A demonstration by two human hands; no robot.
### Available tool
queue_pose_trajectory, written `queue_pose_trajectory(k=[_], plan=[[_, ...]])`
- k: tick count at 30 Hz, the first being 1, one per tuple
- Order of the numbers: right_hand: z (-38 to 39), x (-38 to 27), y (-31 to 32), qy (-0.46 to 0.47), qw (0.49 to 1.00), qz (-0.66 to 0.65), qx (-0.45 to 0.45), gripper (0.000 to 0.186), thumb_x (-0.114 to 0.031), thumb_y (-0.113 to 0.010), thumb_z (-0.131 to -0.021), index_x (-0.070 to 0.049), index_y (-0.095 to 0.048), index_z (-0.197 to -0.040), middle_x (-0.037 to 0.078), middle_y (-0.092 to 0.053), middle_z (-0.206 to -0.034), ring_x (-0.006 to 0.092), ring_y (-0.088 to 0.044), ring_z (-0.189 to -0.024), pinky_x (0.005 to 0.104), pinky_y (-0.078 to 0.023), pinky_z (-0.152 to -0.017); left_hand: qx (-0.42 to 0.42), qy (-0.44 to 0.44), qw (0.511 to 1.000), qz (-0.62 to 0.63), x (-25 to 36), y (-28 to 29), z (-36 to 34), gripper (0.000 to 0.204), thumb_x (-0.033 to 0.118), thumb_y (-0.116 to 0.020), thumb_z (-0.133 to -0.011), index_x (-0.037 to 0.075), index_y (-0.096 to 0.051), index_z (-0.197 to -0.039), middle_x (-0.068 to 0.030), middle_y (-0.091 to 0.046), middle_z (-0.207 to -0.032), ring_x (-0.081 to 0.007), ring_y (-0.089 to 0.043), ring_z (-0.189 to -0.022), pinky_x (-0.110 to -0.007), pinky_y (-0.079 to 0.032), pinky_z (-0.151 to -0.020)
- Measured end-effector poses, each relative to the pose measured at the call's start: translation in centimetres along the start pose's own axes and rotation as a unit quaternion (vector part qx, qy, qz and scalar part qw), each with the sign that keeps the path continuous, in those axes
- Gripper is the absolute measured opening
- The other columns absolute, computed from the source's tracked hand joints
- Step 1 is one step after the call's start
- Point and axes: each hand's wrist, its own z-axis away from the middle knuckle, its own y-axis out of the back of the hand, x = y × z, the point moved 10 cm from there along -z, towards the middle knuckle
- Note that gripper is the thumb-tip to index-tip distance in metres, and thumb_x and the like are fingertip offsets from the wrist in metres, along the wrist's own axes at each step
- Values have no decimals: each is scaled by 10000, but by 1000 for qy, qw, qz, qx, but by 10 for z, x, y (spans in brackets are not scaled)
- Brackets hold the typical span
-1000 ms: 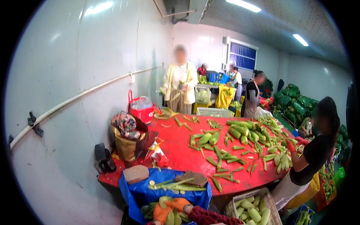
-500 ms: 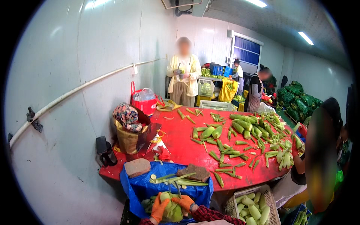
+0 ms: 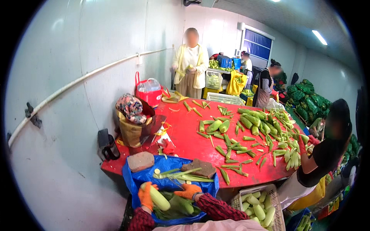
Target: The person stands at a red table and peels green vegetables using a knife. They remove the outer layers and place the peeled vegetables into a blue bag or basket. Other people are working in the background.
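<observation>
My left hand (image 3: 146, 196), in an orange glove, is closed around the upper end of an ear of corn (image 3: 159, 198) in a smooth, pale green husk. To its right, my right hand (image 3: 188, 191), also gloved in orange, has its fingers drawn together; anything in them is too small to make out. Below both hands, loose green husk leaves (image 3: 175, 206) lie in a hollow of the blue plastic sheet (image 3: 133, 178). Long cut leaves and pale round slices (image 3: 157, 171) lie on the sheet just beyond my hands.
Two bricks (image 3: 141, 161) weigh down the sheet on the red table (image 3: 185, 142). Husked-leaf scraps and a pile of corn (image 3: 252, 120) cover its right side. A crate of trimmed ears (image 3: 277, 215) stands at my right. Co-workers stand beyond the table and at its right edge.
The leafy ear between my hands now shows a smooth pale husk and is in my left hand alone, shifted left. My right hand has come away from it. The far co-worker's hands have moved apart.
</observation>
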Motion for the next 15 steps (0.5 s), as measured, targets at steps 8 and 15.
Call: queue_pose_trajectory(k=[8, 15], plan=[[51, -95, 29, 67, 942, -297, -139, 370, -348, -706, -777, -54, -665, -998, 58, -651, -772, 140, -583, -586, 275, -457, -521, -266, 89, 960, 10, 13, -90, 52, 481, 269, -626, -915, -42, -526, -1268, -173, -615, -1210, -235, -625, -1033, -352, -503, -899], [42, -66, 6, 19, 851, -510, -124, 138, -151, -649, -772, -22, -607, -799, 56, -580, -631, 128, -530, -503, 264, -424, -459, -279, 178, 933, 140, -18, -104, 62, 613, 420, -560, -932, -32, -475, -1336, -158, -611, -1179, -234, -633, -974, -372, -535, -830]])
